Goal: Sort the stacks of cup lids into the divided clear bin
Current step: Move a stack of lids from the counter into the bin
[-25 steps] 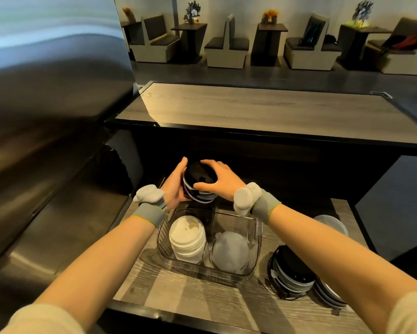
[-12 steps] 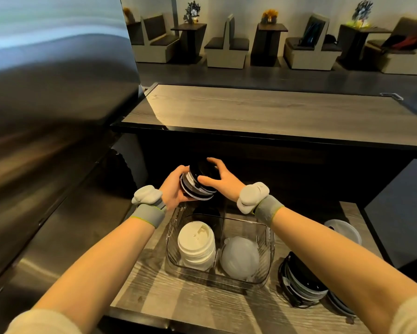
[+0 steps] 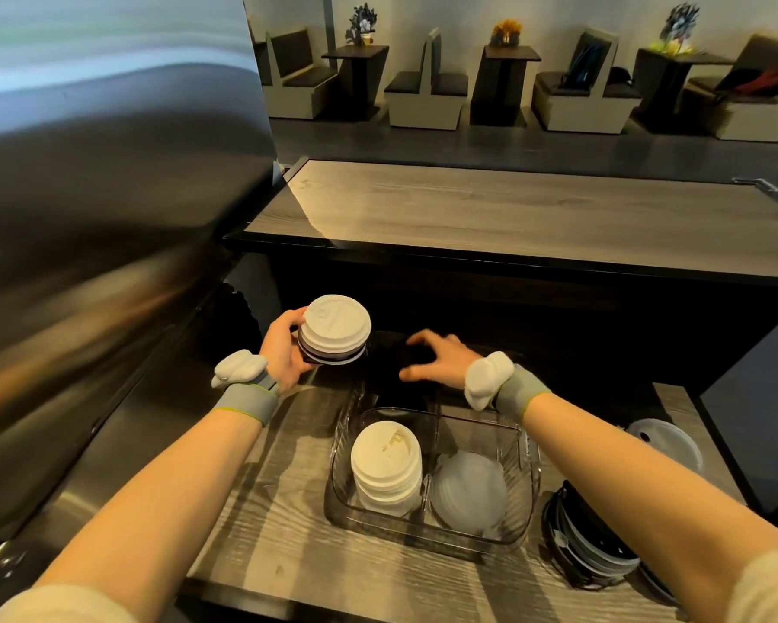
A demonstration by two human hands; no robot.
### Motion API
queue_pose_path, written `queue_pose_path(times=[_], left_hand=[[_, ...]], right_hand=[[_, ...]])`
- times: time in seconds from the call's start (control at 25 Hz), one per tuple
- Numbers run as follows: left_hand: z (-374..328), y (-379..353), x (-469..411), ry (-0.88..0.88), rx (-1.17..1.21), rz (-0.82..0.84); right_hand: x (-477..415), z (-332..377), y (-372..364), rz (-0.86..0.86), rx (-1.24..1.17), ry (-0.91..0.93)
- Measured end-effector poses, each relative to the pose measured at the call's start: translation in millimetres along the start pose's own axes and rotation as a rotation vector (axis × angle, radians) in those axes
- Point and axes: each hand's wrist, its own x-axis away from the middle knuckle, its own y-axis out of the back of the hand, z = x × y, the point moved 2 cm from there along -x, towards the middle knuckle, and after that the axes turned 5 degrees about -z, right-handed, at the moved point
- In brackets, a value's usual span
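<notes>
Bin [image 3: 532, 469] half filled; black stacks [image 3: 589, 541] wait at four o'clock. Left hand [image 3: 283, 348] fingers clamp a white-topped stack [image 3: 335, 330]; right hand [image 3: 445, 359] blurred, grip unreadable.

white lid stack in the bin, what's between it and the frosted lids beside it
In the head view, only the clear divider stands between the white lid stack and the frosted lids.

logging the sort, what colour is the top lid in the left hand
White top lid, dark lids beneath; head view.
</notes>
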Motion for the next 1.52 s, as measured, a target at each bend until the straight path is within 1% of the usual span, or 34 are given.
queue_pose_path(times=[0.04,0.12,0.28,0.32,0.36,0.48,0.52,0.56,0.6,0.68,0.76,0.84,0.96,1.04,1.12,1.24,1.32,1.4,1.44,1.52], left_hand=[[-1.5,-0.6,0.0,0.002,-0.013,0.003],[-3.1,-6.2,3.2,0.008,-0.034,0.024],[-2.6,-11.9,6.7,0.028,-0.08,0.068],[-1.2,-12.1,6.6,0.033,-0.093,0.082],[0.1,-12.1,7.1,0.038,-0.102,0.095],[4.3,-15.2,9.3,0.04,-0.138,0.119],[5.9,-17.9,9.1,0.032,-0.158,0.126],[7.0,-21.7,10.0,0.023,-0.177,0.136],[9.2,-26.0,11.0,0.013,-0.195,0.147],[13.3,-33.9,15.4,-0.006,-0.206,0.175],[15.7,-40.2,21.1,-0.011,-0.18,0.205],[19.2,-44.1,27.2,-0.021,-0.15,0.232],[25.6,-48.5,31.9,-0.058,-0.16,0.247],[30.9,-50.4,32.7,-0.052,-0.166,0.262],[34.8,-50.9,32.2,-0.043,-0.147,0.253],[39.0,-55.4,32.1,-0.041,-0.126,0.208],[40.6,-59.3,31.2,-0.058,-0.147,0.197],[39.7,-61.0,30.9,-0.072,-0.171,0.184],[39.5,-62.3,29.8,-0.074,-0.18,0.178],[40.0,-64.4,28.3,-0.07,-0.198,0.182]], right_hand=[[-4.1,2.2,-9.0,0.029,0.136,0.023],[-12.8,7.7,-26.0,0.064,0.29,0.089],[-21.4,5.9,-42.8,0.124,0.383,0.087],[-21.4,5.1,-43.3,0.111,0.355,0.09],[-21.1,6.0,-42.0,0.048,0.276,0.099],[-11.7,18.9,-23.1,-0.317,-0.152,0.135],[-7.0,25.8,-17.0,-0.372,-0.283,0.17],[-2.7,34.0,-12.0,-0.366,-0.357,0.222],[1.1,41.3,-9.8,-0.325,-0.364,0.261],[5.1,50.6,-9.9,-0.248,-0.273,0.282],[4.8,50.7,-9.0,-0.272,-0.263,0.257],[6.2,46.4,-8.6,-0.306,-0.342,0.241],[11.0,37.4,-8.1,-0.293,-0.475,0.215],[18.7,30.8,-3.3,-0.289,-0.596,0.172],[26.4,23.9,3.8,-0.3,-0.656,0.123],[37.5,2.7,16.6,-0.355,-0.568,0.058],[38.0,-19.3,23.0,-0.358,-0.331,-0.05],[35.6,-40.7,21.1,-0.259,-0.028,-0.194],[34.2,-49.6,16.5,-0.202,0.087,-0.239],[30.6,-59.5,3.9,-0.124,0.217,-0.267]])
